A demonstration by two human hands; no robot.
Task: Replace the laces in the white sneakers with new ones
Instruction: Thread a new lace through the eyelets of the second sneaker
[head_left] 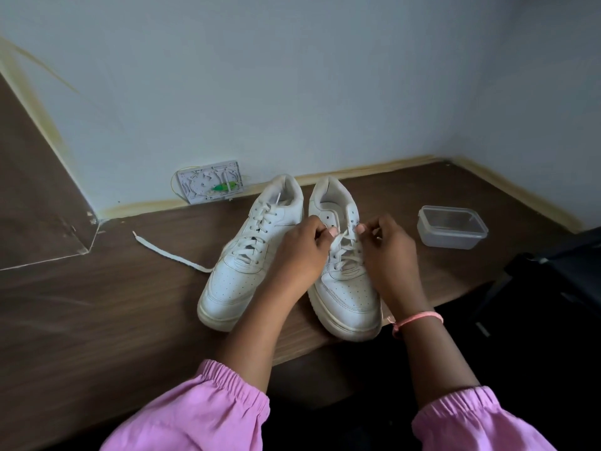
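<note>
Both hands over right sneaker (344,271), left hand (300,252), right hand (388,252) pinching lace (340,237)

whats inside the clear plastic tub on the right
Nothing that shows: the clear tub stands lidless on the table, and only its bare bottom shows through the open top. The corner behind its near wall is too blurred to rule out something small.
</note>
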